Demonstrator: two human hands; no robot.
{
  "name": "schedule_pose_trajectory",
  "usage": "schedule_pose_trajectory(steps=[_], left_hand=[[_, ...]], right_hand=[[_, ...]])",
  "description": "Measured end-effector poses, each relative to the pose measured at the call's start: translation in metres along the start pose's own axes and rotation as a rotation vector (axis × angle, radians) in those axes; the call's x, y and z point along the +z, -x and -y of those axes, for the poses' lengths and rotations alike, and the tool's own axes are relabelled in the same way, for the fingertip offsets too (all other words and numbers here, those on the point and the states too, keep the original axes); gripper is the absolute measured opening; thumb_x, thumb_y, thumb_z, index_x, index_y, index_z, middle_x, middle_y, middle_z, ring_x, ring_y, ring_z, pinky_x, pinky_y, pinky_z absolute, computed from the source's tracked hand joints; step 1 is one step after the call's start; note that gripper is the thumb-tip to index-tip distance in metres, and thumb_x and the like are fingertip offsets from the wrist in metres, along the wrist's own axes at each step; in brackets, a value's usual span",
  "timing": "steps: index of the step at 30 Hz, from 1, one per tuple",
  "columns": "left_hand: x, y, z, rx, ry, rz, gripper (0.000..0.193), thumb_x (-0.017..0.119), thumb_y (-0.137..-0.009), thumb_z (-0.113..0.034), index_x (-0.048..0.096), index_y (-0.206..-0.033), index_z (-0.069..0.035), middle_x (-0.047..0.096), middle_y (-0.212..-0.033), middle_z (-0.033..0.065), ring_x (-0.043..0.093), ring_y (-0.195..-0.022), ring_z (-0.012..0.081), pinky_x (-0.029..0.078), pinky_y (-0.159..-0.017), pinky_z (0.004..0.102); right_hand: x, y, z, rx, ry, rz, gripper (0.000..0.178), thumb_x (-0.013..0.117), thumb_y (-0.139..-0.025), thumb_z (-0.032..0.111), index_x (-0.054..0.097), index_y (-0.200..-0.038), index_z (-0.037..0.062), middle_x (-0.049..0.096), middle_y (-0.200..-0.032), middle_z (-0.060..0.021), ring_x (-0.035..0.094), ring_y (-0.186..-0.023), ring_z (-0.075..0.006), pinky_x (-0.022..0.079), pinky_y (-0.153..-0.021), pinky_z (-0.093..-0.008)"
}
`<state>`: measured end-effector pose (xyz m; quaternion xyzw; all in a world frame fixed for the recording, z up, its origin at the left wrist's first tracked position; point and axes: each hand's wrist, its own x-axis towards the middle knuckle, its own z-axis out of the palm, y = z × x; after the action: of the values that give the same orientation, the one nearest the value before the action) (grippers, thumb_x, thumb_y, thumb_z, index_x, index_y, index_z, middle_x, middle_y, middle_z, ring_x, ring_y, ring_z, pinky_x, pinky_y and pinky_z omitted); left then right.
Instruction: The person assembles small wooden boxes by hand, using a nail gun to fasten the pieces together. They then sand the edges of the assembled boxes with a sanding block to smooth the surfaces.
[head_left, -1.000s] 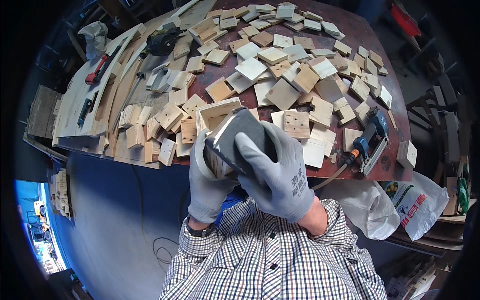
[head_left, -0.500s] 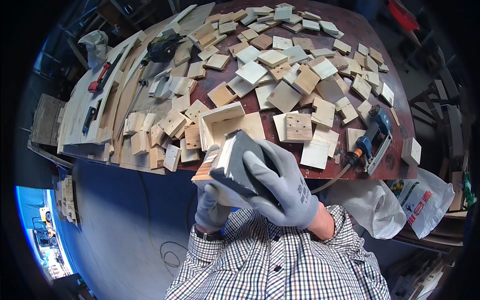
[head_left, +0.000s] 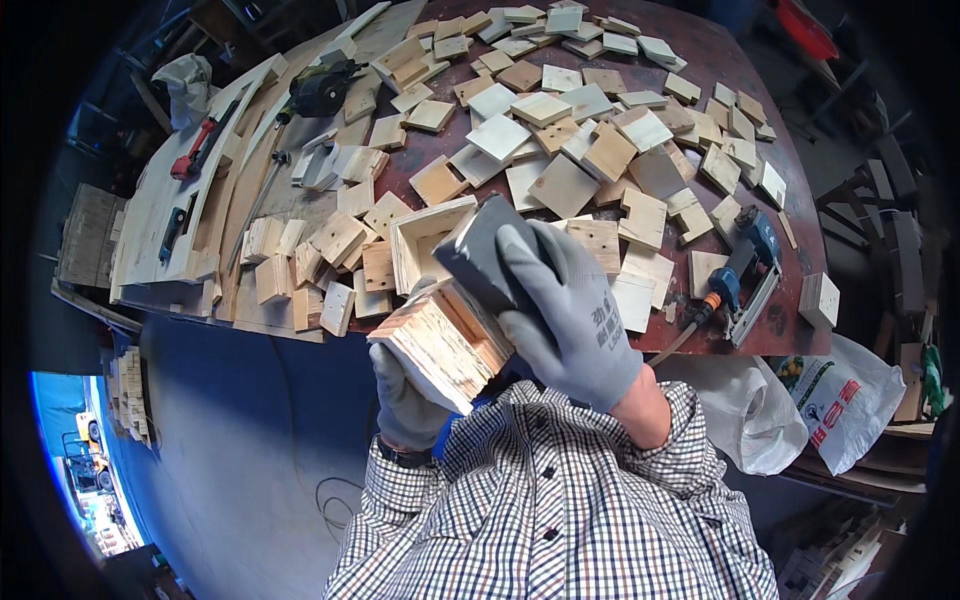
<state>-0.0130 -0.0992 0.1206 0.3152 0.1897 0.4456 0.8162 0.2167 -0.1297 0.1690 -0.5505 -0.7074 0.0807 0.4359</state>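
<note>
My left hand [head_left: 405, 412], in a grey glove, grips a small plywood box [head_left: 430, 348] from below and the left. The box is tilted, and its rough, striped outer face shows. In my gloved right hand [head_left: 578, 318] is a dark grey sanding block [head_left: 492, 255], fingers and thumb wrapped about its sides. The block sits over the box's upper right edge; whether the two touch I cannot tell. Just beyond them, at the table's near edge, stands another open wooden box [head_left: 406, 248], partly hidden by the block.
Many loose wood pieces [head_left: 564, 187] cover the dark red table [head_left: 720, 330]. At right lies a blue nail gun [head_left: 742, 275] with a hose. Long boards at left carry a red-handled tool [head_left: 195, 150] and a dark power tool [head_left: 325, 88]. White plastic bags [head_left: 745, 420] hang below the table's right edge.
The sanding block has moved up and away from me with my right hand. My left hand has tilted the box, so more of its striped face and opening shows.
</note>
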Motion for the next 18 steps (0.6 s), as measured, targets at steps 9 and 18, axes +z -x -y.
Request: schedule_pose_trajectory(steps=[9, 18], left_hand=[[-0.041, 0.003, 0.030, 0.539, -1.847, -0.009, 0.083, 0.053, -0.106, -0.057, 0.015, -0.167, -0.016, 0.031, -0.168, 0.0156, 0.034, -0.154, 0.0334, 0.014, -0.129, 0.0623], [-0.036, -0.032, 0.003, 0.274, -0.617, -0.380, 0.054, 0.088, -0.082, -0.011, 0.066, -0.131, -0.005, 0.076, -0.115, 0.0072, 0.074, -0.104, 0.0225, 0.059, -0.093, 0.0400]], right_hand=[[0.003, 0.001, 0.004, 0.058, -0.725, 0.126, 0.068, 0.057, -0.102, 0.021, 0.034, -0.159, -0.0064, 0.045, -0.154, -0.0272, 0.048, -0.141, -0.0379, 0.036, -0.121, -0.0448], [0.011, 0.066, 0.023, 0.370, -1.062, 0.217, 0.071, 0.052, -0.103, 0.021, 0.026, -0.163, -0.0082, 0.044, -0.156, -0.0253, 0.045, -0.146, -0.0344, 0.032, -0.122, -0.0429]])
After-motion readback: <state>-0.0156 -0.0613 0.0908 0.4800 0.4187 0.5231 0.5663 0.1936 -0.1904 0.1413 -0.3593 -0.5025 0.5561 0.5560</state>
